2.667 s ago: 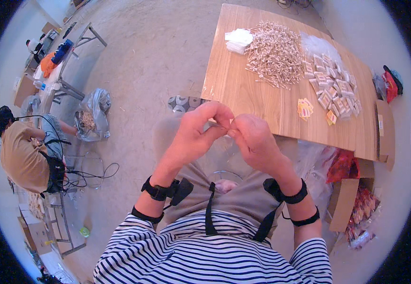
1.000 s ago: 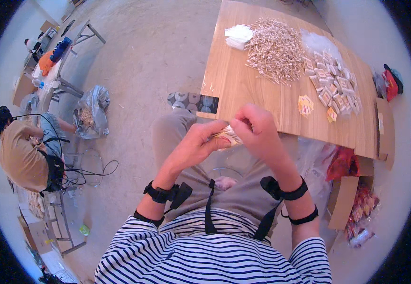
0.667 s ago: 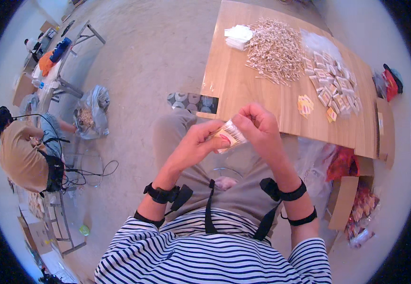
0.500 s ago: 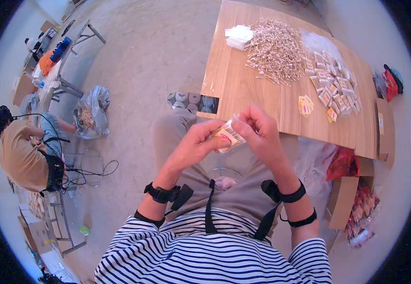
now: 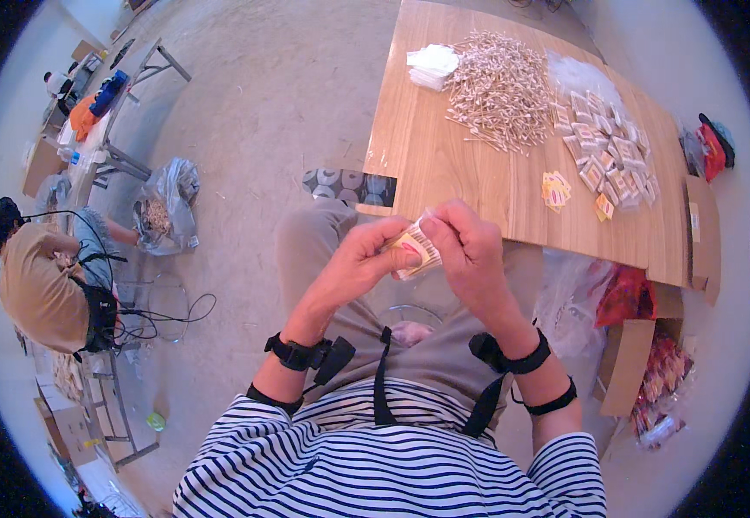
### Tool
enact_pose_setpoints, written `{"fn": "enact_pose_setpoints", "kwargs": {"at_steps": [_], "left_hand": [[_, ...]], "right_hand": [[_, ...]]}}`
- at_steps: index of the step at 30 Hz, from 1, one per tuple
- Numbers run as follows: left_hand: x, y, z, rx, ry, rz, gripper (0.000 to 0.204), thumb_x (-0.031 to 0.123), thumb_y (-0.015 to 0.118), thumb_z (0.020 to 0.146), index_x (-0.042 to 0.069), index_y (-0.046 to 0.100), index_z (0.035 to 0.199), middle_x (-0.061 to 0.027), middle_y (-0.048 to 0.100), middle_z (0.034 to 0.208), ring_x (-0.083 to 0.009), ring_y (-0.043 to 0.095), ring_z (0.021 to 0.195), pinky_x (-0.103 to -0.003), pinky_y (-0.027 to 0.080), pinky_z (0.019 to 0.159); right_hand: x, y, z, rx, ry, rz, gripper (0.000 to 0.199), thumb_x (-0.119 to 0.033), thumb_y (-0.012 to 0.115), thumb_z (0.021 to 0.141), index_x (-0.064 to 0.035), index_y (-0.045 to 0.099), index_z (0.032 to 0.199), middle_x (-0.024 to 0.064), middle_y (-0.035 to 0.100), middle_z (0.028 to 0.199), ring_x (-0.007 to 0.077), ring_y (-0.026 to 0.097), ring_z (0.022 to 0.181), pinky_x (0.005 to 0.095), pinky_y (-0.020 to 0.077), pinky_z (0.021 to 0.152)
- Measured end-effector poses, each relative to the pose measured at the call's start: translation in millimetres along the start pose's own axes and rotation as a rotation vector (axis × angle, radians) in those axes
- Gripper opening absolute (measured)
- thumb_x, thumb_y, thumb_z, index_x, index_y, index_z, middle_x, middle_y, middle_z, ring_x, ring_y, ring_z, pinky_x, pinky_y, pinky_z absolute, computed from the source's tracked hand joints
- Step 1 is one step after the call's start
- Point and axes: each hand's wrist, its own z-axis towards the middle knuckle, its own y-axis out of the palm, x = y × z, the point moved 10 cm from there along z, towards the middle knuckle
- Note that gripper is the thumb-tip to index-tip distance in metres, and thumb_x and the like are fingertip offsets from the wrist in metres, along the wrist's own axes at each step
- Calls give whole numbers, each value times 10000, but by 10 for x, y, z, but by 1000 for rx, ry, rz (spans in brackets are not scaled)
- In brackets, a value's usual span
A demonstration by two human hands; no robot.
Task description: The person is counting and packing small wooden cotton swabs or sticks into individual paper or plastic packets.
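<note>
Above my lap, near the table's front edge, I hold a small clear packet of cotton swabs (image 5: 418, 247) with a yellow and red label card inside. My left hand (image 5: 365, 259) grips its left side, thumb across the label. At the packet's upper right end, my right hand (image 5: 466, 246) pinches the clear film between thumb and curled fingers. On the wooden table (image 5: 427, 173) lies a big heap of loose cotton swabs (image 5: 500, 91). Right of it are many filled packets (image 5: 608, 151), and closer to me several yellow label cards (image 5: 555, 191).
White sheets or bags (image 5: 433, 66) lie left of the heap. Cardboard boxes (image 5: 623, 367) and a red bag (image 5: 627, 295) stand below the table's right side. At left a co-worker (image 5: 47, 285) sits beside a plastic bag of swabs (image 5: 168, 207), with cables (image 5: 163, 318) trailing on the floor.
My right hand has shifted slightly left and down at the packet's end, its fingers more tightly curled. The left hand keeps its hold, and the view has moved a little.
</note>
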Motion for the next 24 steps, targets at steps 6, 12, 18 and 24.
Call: {"fn": "enact_pose_setpoints", "kwargs": {"at_steps": [6,12,18,24], "left_hand": [[-207,40,-1,-50,-36,-46,195,155,669,943,1,641,1059,24,608,897,-53,561,830,-239,477,707],[-698,-289,-49,196,-111,120,231,107,697,898,10,635,1098,-8,653,933,-89,613,843,-257,519,736],[-948,-562,-219,322,-222,94,210,97,697,887,18,624,1068,-19,638,879,-96,605,784,-261,517,686],[-1012,-536,-197,343,-222,22,186,93,693,887,10,626,1040,-15,638,859,-96,600,751,-259,509,671]], "right_hand": [[34,-1,-73,45,-93,-120,177,-188,620,948,-45,573,855,186,576,685,374,607,598,453,445,523],[312,-25,-43,102,-325,-482,111,-162,630,912,-67,583,878,148,567,663,368,602,598,463,449,524],[896,-227,343,173,-291,-766,90,-116,626,865,-73,555,830,134,580,671,339,584,598,464,443,536],[1203,144,512,80,-415,-855,56,-44,595,832,-68,546,819,127,548,646,333,581,589,456,444,522]]}}
